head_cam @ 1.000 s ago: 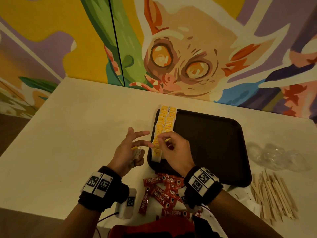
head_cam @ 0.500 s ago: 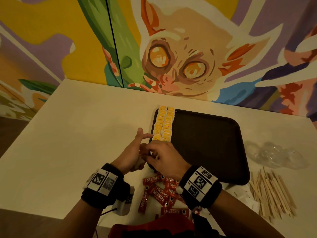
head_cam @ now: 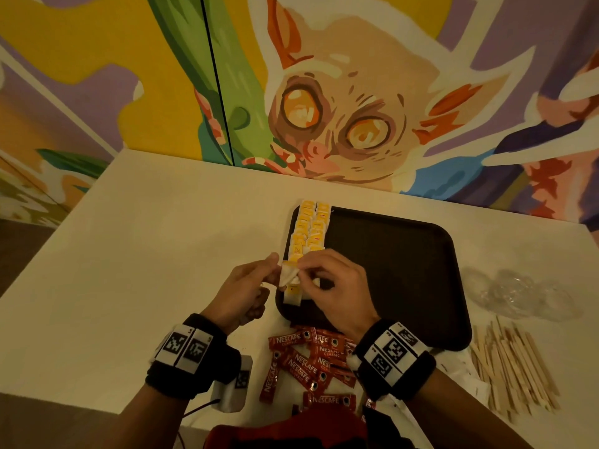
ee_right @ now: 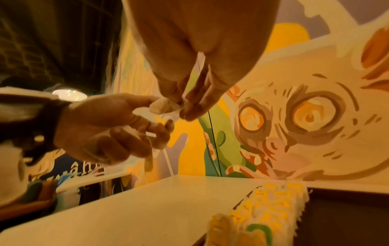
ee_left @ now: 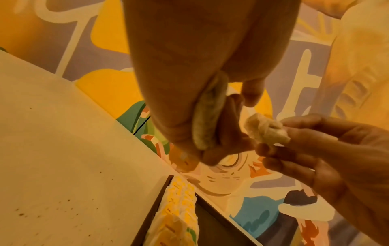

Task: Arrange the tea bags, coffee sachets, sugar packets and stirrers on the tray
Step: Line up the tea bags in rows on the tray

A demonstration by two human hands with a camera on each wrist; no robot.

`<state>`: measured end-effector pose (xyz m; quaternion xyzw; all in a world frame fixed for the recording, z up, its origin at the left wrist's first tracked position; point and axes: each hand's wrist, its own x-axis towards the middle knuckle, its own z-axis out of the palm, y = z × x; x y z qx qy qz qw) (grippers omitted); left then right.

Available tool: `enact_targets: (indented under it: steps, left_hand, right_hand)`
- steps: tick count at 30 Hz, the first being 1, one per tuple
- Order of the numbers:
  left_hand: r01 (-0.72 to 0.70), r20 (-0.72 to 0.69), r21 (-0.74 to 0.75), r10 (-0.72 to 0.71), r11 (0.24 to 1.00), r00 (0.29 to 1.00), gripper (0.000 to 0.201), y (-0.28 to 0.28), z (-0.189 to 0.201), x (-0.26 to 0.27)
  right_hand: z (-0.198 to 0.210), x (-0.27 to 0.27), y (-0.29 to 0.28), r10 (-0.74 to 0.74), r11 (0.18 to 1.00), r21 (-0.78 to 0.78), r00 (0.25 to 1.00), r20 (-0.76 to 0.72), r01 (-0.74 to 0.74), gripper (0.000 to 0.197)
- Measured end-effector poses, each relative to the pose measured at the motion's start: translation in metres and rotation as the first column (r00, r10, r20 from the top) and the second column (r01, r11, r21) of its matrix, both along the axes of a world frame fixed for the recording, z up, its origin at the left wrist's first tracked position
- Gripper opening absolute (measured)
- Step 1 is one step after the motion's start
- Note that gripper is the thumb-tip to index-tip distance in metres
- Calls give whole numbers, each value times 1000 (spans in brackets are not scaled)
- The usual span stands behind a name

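Note:
Two rows of yellow-tagged tea bags [head_cam: 310, 228] run along the left edge of the black tray [head_cam: 395, 273]. Just above the tray's near-left corner, my right hand [head_cam: 308, 270] pinches a white tea bag [head_cam: 289, 276] by thumb and forefinger. My left hand [head_cam: 264, 275] touches that same bag with its fingertips. Its lower fingers curl round a spare tea bag [ee_left: 207, 116] against the palm. The right wrist view shows the pinched tea bag [ee_right: 163, 106] between both hands. Red coffee sachets [head_cam: 308, 361] lie in a heap on the table before the tray. Wooden stirrers [head_cam: 515, 367] lie at the right.
White sugar packets [head_cam: 470, 380] lie partly under my right forearm, beside the stirrers. Crumpled clear plastic [head_cam: 518, 294] sits right of the tray. The white table [head_cam: 146, 254] meets a painted wall at the back, and its left edge drops off.
My right hand left the tea bag row and met the left hand at the tray's near-left corner. Both hands now hold one tea bag between them, slightly raised.

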<state>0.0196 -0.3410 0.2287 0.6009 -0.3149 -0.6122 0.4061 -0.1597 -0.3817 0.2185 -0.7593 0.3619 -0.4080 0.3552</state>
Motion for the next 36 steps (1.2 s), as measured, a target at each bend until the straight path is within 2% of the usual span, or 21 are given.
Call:
enact_targets:
  steps: [1, 3, 5, 7, 9, 11, 13, 14, 18, 23, 28, 33, 36]
  left_hand:
    - [-2, 8, -29, 2, 1000, 1000, 56, 0, 0, 0]
    - [-5, 58, -110, 12, 994, 998, 38, 0, 5, -2]
    - [-6, 129, -206, 34, 979, 991, 18, -1, 10, -6]
    - [-16, 160, -293, 65, 956, 985, 10, -1, 14, -7]
    - [-7, 210, -355, 87, 935, 974, 9, -1, 15, -7]
    - [36, 277, -395, 82, 918, 957, 9, -2, 16, -5]
    - [89, 331, -420, 61, 903, 942, 8, -2, 15, -4]
    - [106, 351, -424, 55, 899, 935, 7, -3, 13, -3]
    - [142, 371, -427, 30, 893, 928, 6, -3, 11, -2]
    - [192, 421, -470, 28, 861, 906, 7, -4, 9, -1]
    - [309, 530, -484, -6, 819, 848, 5, -5, 7, 2]
    - [351, 625, -467, 22, 812, 780, 6, -8, 2, 6]
    - [350, 635, -453, 22, 820, 772, 6, -8, 2, 7]
  right_hand:
    - [-1, -2, -1, -4, 998, -63, 1000, -3, 3, 12]
    - [-3, -4, -2, -6, 987, -162, 1000, -17, 4, 9]
    - [-3, -5, -2, -8, 978, -209, 1000, -24, 3, 7]
    - [-4, -6, -2, -2, 979, -205, 1000, -14, 0, 7]
    - [-2, -5, 1, 13, 994, -107, 999, 41, -8, 12]
    - [6, -4, 3, -1, 990, 142, 991, 136, -18, 24]
    - [14, -5, 2, -18, 921, 386, 980, 199, -61, 30]
    - [16, -6, 0, -18, 897, 435, 980, 199, -72, 30]
    - [15, -5, -6, 22, 912, 403, 991, 133, -74, 22]
    - [14, -6, -6, 69, 898, 425, 992, 110, -110, 22]
    - [19, -11, -9, 70, 908, 412, 997, 38, -79, 11]
    - [22, -17, -14, 96, 917, 394, 994, -59, -65, 5]
    - [26, -19, -16, 116, 937, 343, 987, -114, -70, 2]
